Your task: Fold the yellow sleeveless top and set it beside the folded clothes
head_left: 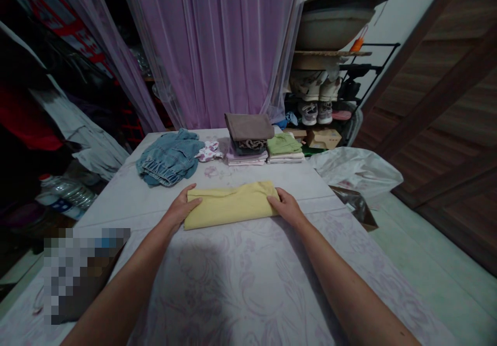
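A yellow garment (231,207), folded into a long flat bundle, lies in front of me on the patterned cloth (240,284). My left hand (184,205) grips its left end, thumb on top and fingers behind. At the right end my right hand (285,205) holds it the same way. Beyond it is a stack of folded clothes with a brown-grey piece (250,127) on top. Beside that stack sits a green folded garment (283,143) on pale ones. Crumpled blue denim clothing (171,157) is at the back left, next to a small white patterned cloth (209,151).
A pixelated object (83,273) is at the near left edge. Plastic bottles (68,193) stand left of the covered surface. Purple curtains (217,46) hang behind. To the right are a shoe rack (316,105), a white plastic bag (357,170) and a wooden door (446,103).
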